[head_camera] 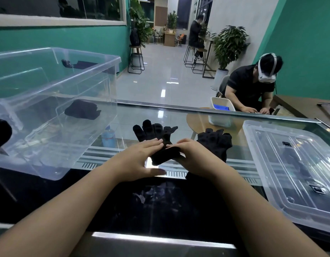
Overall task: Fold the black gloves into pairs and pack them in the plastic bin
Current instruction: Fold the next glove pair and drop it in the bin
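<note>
A pair of black gloves (154, 131) lies on the glass counter at centre, fingers pointing away from me. My left hand (140, 160) presses flat on the pair's cuff end, fingers extended. My right hand (192, 154) pinches the folded-up cuff (164, 154) of the same pair. More black gloves (215, 142) lie just right of my right hand, partly hidden by it. The clear plastic bin (54, 101) stands at the left with a folded black glove bundle (82, 109) inside.
The bin's clear lid (292, 166) lies on the counter at the right. Another black glove (1, 134) shows at the far left edge. Beyond the glass counter (123, 119), a person in a headset sits at a table, and a second person sits far back.
</note>
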